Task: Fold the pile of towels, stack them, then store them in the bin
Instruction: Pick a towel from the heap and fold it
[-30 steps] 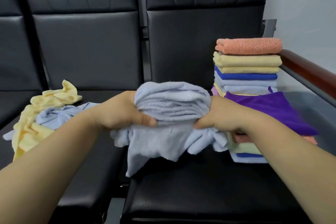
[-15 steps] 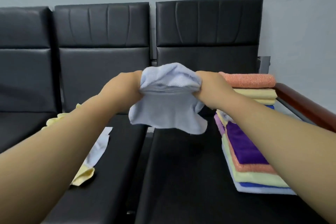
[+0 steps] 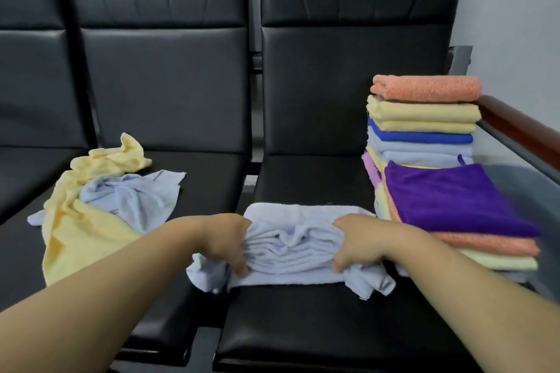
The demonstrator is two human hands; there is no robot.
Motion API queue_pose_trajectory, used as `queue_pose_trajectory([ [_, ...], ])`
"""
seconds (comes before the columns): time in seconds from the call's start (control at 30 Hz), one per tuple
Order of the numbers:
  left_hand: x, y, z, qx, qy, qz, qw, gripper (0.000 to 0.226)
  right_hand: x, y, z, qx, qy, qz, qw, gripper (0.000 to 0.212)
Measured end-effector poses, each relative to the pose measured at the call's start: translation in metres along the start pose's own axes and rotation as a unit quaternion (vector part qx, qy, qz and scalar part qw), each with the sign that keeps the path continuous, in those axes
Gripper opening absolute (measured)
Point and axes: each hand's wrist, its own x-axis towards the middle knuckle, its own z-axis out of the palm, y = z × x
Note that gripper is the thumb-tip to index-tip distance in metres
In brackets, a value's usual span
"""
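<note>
Now light blue towel (image 3: 291,251) lowered onto seat (image 3: 303,330); left hand (image 3: 224,239), right hand (image 3: 360,242) fingers grasping bunched ends.

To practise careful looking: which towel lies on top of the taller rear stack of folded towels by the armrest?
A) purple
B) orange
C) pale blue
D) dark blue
B: the orange towel sits topmost on the rear stack, directly above the yellow towels.
</note>
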Motion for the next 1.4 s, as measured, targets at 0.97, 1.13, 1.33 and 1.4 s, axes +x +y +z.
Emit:
queue_pose_trajectory([
  [0.97, 0.034, -0.013, 0.004, -0.054, 0.138, -0.007, 0.989, 0.025, -0.003, -0.009, -0.002, 0.182, 0.095, 0.043, 0.978, 0.043],
  [1.13, 0.043, -0.008, 0.002, -0.044, 0.137, 0.029, 0.989, 0.029, 0.006, -0.002, 0.005, -0.009, 0.14, 0.083, 0.987, 0.026],
  [1.33, 0.05, -0.01, 0.006, -0.025, 0.172, 0.068, 0.982, 0.022, 0.018, 0.006, 0.016, -0.048, 0.182, 0.087, 0.978, 0.02],
  [1.4, 0.052, -0.011, 0.007, -0.025, 0.182, 0.074, 0.98, 0.022, 0.019, 0.007, 0.017, -0.037, 0.202, 0.087, 0.975, 0.029],
])
